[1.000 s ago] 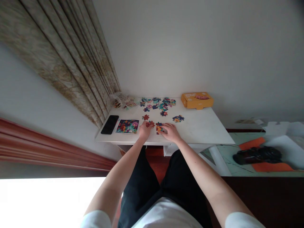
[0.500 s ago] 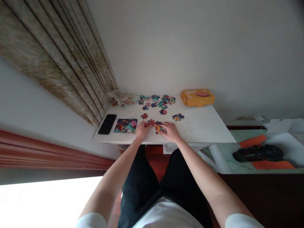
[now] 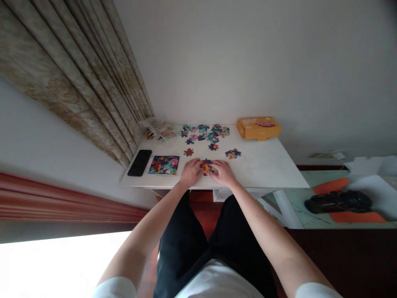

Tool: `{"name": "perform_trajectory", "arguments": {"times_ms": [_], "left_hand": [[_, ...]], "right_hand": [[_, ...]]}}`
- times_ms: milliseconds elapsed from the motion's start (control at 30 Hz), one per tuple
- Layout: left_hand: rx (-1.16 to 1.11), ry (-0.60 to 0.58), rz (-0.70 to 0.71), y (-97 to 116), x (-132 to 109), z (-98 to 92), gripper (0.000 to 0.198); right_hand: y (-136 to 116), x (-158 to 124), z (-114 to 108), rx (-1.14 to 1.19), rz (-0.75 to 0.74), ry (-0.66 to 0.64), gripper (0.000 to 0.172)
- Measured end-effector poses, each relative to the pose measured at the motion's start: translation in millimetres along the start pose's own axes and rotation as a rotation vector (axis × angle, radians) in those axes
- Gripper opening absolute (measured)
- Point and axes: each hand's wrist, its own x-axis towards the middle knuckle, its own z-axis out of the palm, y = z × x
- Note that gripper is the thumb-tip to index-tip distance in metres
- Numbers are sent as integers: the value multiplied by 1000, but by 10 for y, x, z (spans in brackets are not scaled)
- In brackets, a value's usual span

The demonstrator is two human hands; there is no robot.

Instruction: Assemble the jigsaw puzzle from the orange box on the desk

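Observation:
On the white table, my left hand (image 3: 191,173) and my right hand (image 3: 223,173) close in from both sides on a small cluster of joined jigsaw pieces (image 3: 206,167), orange and dark blue. Fingers of both hands rest on it and partly hide it. A loose dark red piece (image 3: 188,152) lies just above my left hand. Farther back is a scatter of multicoloured pieces (image 3: 205,133), and a joined blue and yellow group (image 3: 233,153) sits to the right.
A colourful picture card (image 3: 163,165) and a black phone (image 3: 139,162) lie at the table's left end. An orange box (image 3: 258,128) stands at the back right, and a plastic bag (image 3: 159,131) lies in the back corner beside a curtain (image 3: 77,78).
My left hand has moved right, bringing the reddish piece it held to the cluster. The two hands now nearly touch, and that piece no longer shows separately.

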Motion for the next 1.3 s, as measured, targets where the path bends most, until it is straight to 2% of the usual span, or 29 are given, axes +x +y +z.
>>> {"name": "perform_trajectory", "arguments": {"times_ms": [67, 167, 433, 667, 900, 1033, 1100, 1200, 1267, 1300], "left_hand": [[4, -63, 72, 5, -31, 4, 40], [33, -92, 60, 21, -59, 5, 44], [62, -67, 22, 62, -63, -15, 44], [39, -48, 45, 67, -80, -22, 41], [40, -113, 153, 51, -90, -11, 42], [8, -96, 202, 49, -92, -21, 45], [-31, -82, 240, 34, -90, -10, 46], [-45, -54, 270, -8, -84, 31, 42], [-22, -37, 280, -32, -80, 59, 40], [-12, -28, 285, -37, -80, 68, 39]], "right_hand": [[-1, -1, -1, -2, -1, -4, 32], [-3, -2, -7, -2, -7, -2, 33], [-16, -4, -17, -18, -10, -6, 33], [-23, -9, -19, -14, -3, 0, 31], [-36, -11, -22, -15, -9, 3, 30], [-17, 3, -11, 29, -10, 38, 27], [50, 16, -47, 51, 48, 108, 24], [250, 37, -187, -53, 275, 250, 25], [430, 60, -316, -164, 406, 254, 31], [527, 80, -381, -200, 431, 206, 36]]}}
